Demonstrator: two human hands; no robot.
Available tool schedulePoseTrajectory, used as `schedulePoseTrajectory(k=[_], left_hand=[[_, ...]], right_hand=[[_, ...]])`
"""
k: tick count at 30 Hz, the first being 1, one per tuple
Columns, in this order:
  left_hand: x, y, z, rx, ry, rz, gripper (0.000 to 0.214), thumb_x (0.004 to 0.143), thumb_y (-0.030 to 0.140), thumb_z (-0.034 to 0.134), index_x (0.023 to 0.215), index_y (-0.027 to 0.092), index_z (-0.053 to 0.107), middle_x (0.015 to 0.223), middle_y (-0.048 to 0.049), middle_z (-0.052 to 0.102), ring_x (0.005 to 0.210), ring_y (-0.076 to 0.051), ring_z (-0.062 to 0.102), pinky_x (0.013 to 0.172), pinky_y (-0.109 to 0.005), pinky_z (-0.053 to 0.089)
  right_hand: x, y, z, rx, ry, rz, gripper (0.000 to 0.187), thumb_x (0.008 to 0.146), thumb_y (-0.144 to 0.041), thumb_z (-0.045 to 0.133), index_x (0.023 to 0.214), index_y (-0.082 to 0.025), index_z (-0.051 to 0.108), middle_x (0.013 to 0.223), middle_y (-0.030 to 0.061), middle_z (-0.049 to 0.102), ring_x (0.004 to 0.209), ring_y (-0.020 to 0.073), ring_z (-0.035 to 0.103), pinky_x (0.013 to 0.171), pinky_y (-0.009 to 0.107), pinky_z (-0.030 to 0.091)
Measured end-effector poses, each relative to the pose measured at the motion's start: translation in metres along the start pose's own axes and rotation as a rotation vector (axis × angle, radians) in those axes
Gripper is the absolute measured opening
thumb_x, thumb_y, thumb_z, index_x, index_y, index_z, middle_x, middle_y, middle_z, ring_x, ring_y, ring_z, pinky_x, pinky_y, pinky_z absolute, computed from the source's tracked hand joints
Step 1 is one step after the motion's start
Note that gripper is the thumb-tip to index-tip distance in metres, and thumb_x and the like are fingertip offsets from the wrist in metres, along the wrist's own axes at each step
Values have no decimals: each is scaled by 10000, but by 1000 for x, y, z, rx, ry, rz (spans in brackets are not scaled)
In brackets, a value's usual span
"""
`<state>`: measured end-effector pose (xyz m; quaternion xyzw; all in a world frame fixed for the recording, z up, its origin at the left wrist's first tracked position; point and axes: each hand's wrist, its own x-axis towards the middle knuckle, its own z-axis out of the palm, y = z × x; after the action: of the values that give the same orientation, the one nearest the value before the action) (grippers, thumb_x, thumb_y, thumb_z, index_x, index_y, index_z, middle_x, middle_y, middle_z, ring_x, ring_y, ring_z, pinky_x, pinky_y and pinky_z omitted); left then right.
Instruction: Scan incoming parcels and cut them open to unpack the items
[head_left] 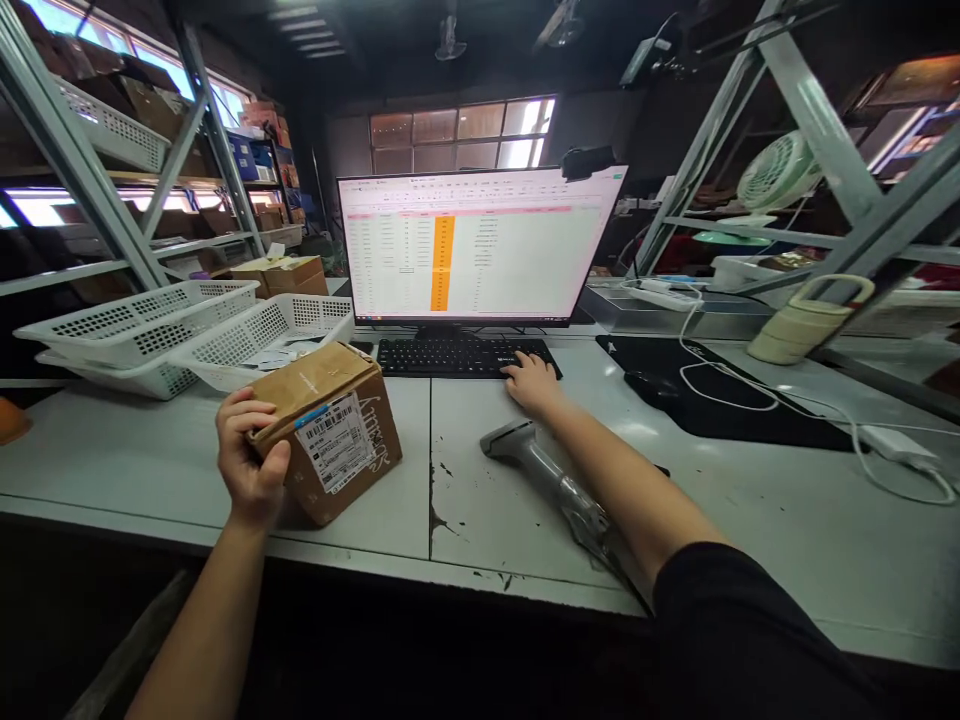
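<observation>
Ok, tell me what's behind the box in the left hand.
A white basket with papers in it shows partly behind the box. The box covers the basket's near right part; anything else hidden directly behind it cannot be seen.

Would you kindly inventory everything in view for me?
table: 1, white, foreground
box: 1, brown, front left
label: 1, white, on the box
monitor: 1, black-edged, centre back
keyboard: 1, black, before the monitor
scanner: 1, grey, centre right
mat: 1, black, right
mouse: 1, black, on the mat
tub: 1, cream, far right
cables: several, white, right
desk fan: 1, green, right rear
baskets: several, white, left
other boxes: many, mostly brown, left rear
frames: 2, grey, either side
windows: several, bright, rear
left hand: 1, bare, gripping the box
right hand: 1, bare, on the keyboard
sleeve: 1, black, lower right
</observation>
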<state>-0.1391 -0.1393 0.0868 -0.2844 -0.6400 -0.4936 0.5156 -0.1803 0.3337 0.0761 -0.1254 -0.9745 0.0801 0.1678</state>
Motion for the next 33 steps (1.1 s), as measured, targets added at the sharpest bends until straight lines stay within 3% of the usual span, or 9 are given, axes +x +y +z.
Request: schedulePoseTrajectory(k=[4, 8, 10, 12, 16, 20, 23, 28, 33], left_hand=[[-1, -2, 0, -27, 5, 11, 205, 810, 398, 653, 931, 250, 580, 986, -58, 608, 1238, -322, 553, 1138, -584, 393], [2, -4, 1, -67, 19, 14, 219, 826, 431, 657, 928, 248, 594, 982, -54, 614, 1208, -299, 558, 1139, -543, 394], [6, -4, 4, -78, 14, 4, 237, 841, 463, 644, 922, 247, 590, 974, -54, 611, 1185, -288, 561, 1140, -526, 396], [8, -4, 7, -69, 5, -3, 277, 858, 516, 615, 922, 248, 579, 961, -56, 603, 1173, -284, 558, 1140, -519, 401], [8, -1, 8, -13, -5, 26, 373, 875, 624, 540, 924, 255, 544, 941, -61, 575, 1148, -286, 555, 1155, -526, 388], [6, 1, 4, 8, -52, 30, 376, 882, 624, 523, 946, 253, 533, 972, -75, 578, 1176, -287, 541, 1153, -517, 388], [7, 2, 2, 56, -70, 6, 389, 880, 635, 485, 937, 251, 514, 978, -84, 574, 1161, -286, 542, 1134, -506, 402], [6, 4, 5, 61, -38, 37, 313, 879, 557, 493, 943, 252, 510, 974, -76, 570, 1163, -282, 541, 1143, -514, 396], [4, 4, 4, 95, -51, 10, 318, 871, 557, 482, 954, 252, 514, 998, -90, 569, 1224, -298, 530, 1141, -531, 410]], right_hand=[[-27, -1, -31, 152, 36, -1, 589, 968, -254, 348, 1522, -137, 514, 1526, 167, 542, 1393, 304, 513, 1170, 472, 417], [-98, -2, -57, 409, -212, 16, 708, 1003, -548, 383, 1610, -186, 359, 1157, 115, 754, 965, 256, 737, 849, 380, 605], [-135, -7, -66, 510, -378, 88, 880, 889, -633, 592, 1615, -201, 346, 947, 73, 766, 803, 259, 736, 714, 367, 606], [-162, -16, -71, 625, -514, 184, 962, 783, -554, 742, 1601, -227, 355, 862, 49, 752, 710, 254, 717, 608, 351, 581], [-185, -46, -81, 947, -642, 290, 811, 760, -379, 714, 1505, -271, 413, 1038, 87, 764, 581, 184, 655, 489, 310, 536], [-204, -86, -102, 1022, -628, 82, 682, 768, -320, 663, 1429, -299, 496, 1126, 69, 753, 567, 153, 629, 466, 291, 525], [-230, -122, -113, 1045, -528, -73, 656, 770, -277, 627, 1417, -295, 525, 1137, 56, 738, 606, 163, 643, 488, 303, 538], [-268, -163, -98, 1082, -213, -217, 528, 855, -316, 591, 1376, -290, 510, 1204, 72, 688, 697, 189, 639, 606, 376, 580], [-281, -165, -84, 1085, -177, -250, 613, 910, -357, 579, 1500, -334, 414, 1243, 90, 657, 845, 263, 660, 721, 463, 594]])
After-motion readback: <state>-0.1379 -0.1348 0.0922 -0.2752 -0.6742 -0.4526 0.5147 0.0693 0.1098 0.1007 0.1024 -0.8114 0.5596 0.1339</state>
